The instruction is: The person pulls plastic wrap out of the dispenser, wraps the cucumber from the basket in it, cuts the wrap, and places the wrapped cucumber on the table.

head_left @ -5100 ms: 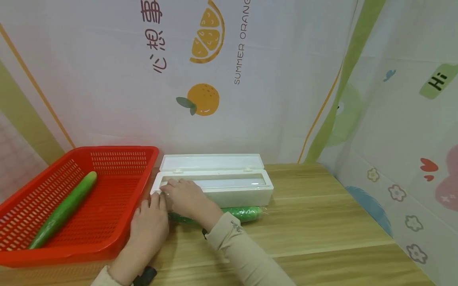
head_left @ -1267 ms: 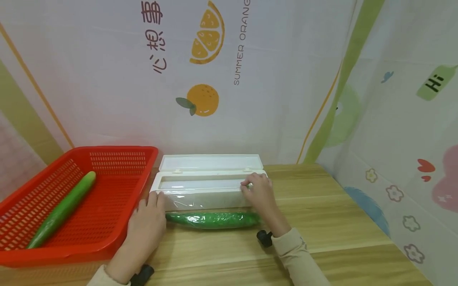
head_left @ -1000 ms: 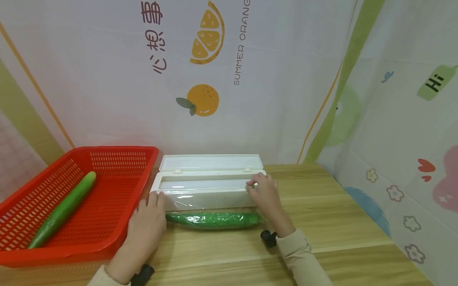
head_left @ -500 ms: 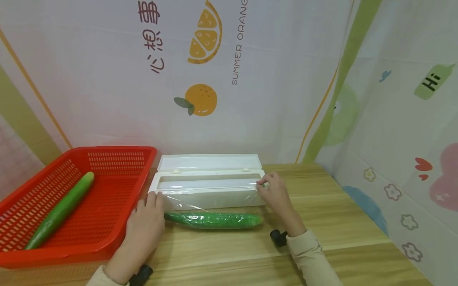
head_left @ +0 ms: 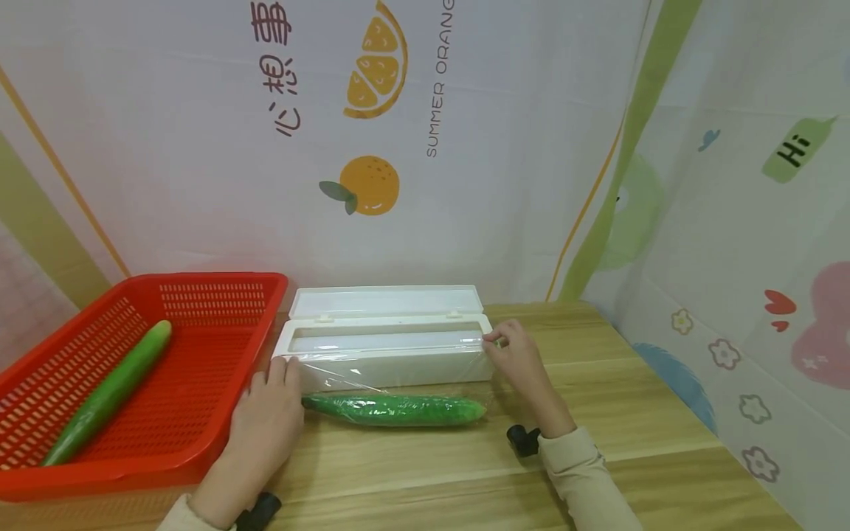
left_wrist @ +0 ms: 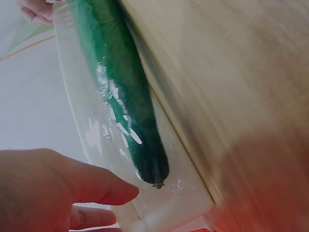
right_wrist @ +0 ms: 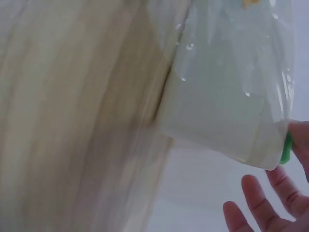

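A cling film dispenser (head_left: pixel 398 369), a long white box with its lid raised, stands on the table. Clear film (head_left: pixel 372 380) stretches from its front edge over a cucumber (head_left: pixel 398 410) lying in front, shiny with wrap. At the box's right end my right hand (head_left: pixel 521 361) pinches a small green slider (right_wrist: pixel 286 148) between thumb and finger, best seen in the right wrist view. My left hand (head_left: pixel 268 413) rests its extended fingers on the box's left front corner. In the left wrist view its thumb (left_wrist: pixel 106 188) lies straight beside the cucumber's stem end.
A red plastic basket (head_left: pixel 142 472) stands on the left, close to my left hand, with another cucumber (head_left: pixel 109 394) in it. The wooden table (head_left: pixel 631 413) extends to the right. A printed white cloth (head_left: pixel 478 184) hangs behind the box.
My right hand has slid rightward along the box's front edge, from its left end to its right end. The wrapped cucumber shows more fully. My left hand has stayed at the left corner.
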Demonstrator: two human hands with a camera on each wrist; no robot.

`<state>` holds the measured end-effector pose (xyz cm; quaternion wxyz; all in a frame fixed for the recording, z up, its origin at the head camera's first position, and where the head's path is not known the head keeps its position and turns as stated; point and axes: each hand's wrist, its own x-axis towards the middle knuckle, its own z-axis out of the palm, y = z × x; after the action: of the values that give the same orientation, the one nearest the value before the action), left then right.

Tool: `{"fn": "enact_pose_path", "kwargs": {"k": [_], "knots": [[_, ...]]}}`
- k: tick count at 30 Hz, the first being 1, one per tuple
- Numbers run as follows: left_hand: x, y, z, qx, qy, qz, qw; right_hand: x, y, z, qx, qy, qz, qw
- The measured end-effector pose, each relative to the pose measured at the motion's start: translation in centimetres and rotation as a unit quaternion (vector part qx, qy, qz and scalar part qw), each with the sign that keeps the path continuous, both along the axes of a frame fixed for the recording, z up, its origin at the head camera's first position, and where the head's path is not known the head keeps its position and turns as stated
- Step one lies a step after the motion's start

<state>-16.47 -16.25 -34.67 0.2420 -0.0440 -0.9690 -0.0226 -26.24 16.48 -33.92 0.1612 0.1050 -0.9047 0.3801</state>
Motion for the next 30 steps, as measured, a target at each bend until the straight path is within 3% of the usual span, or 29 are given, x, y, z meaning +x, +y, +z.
{"fn": "enact_pose_path", "kwargs": {"k": [5,9,11,13,15,17,19,22,24,27,30], "knots": [[0.0,-0.1,0.3,0.018,-0.021,-0.001,0.9996,0.3,-0.2,0.5,0.025,-0.008,-0.007,0.9996],[0.0,-0.2,0.5,0.035,-0.033,0.001,0.9988,1.0,-0.7,1.5,0.05,0.014,-0.001,0.9986],[0.0,-0.2,0.6,0.041,-0.038,0.001,0.9985,1.7,-1.4,2.1,0.06,0.03,0.016,0.9976],[0.0,-0.1,0.6,0.045,-0.041,0.001,0.9982,2.7,-2.3,2.7,0.083,0.038,0.067,0.9936],[0.0,0.0,0.7,0.05,-0.044,0.0,0.9978,3.8,-3.4,3.0,0.126,0.023,0.138,0.982],[0.1,0.1,0.7,0.053,-0.047,0.001,0.9974,5.0,-4.5,2.9,0.188,-0.006,0.207,0.9602],[0.2,0.1,0.7,0.055,-0.051,0.002,0.9972,5.9,-5.6,2.5,0.257,-0.018,0.243,0.9353],[0.2,0.2,0.8,0.056,-0.053,0.004,0.997,6.8,-6.7,1.5,0.343,0.017,0.237,0.9086],[0.3,0.2,0.9,0.055,-0.051,0.003,0.9972,6.8,-7.2,0.9,0.377,0.053,0.221,0.898],[0.3,0.3,0.9,0.054,-0.042,0.0,0.9977,6.6,-7.3,0.1,0.395,0.092,0.21,0.8894],[0.3,0.5,1.0,0.046,-0.009,-0.01,0.9988,6.3,-7.3,-0.5,0.396,0.112,0.211,0.8866]]}}
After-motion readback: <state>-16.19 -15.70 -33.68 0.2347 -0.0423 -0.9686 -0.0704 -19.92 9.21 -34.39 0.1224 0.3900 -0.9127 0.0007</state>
